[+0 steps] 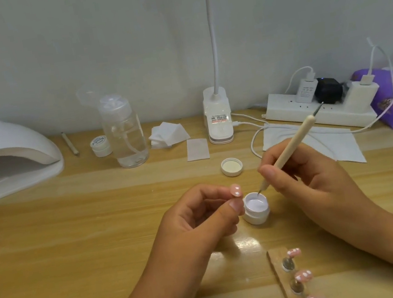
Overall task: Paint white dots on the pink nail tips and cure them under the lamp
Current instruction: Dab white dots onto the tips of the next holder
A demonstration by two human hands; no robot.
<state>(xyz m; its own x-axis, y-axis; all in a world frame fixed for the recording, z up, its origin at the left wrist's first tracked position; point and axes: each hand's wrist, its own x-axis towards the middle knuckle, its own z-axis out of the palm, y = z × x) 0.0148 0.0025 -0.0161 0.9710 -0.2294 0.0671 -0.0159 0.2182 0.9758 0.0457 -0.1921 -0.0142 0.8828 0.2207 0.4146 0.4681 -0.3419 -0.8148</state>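
Pinching dotted pink nail tip (236, 190) in left hand (201, 217), just beside open jar (257, 213) on surface (76, 247); gripping dotting tool (291, 144) in right hand (306, 177), point dipped into jar.

I can read nothing for certain. The small closed jar (99, 145) carries script lettering on its lid, the lamp base (218, 119) a red-striped label and the white charger (306, 90) fine print, all too blurred to read.

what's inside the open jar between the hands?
White paint fills the jar. The dotting tool, held by the right hand, has its tip at the paint's far edge. The paint covers the jar's bottom, so its depth cannot be seen.
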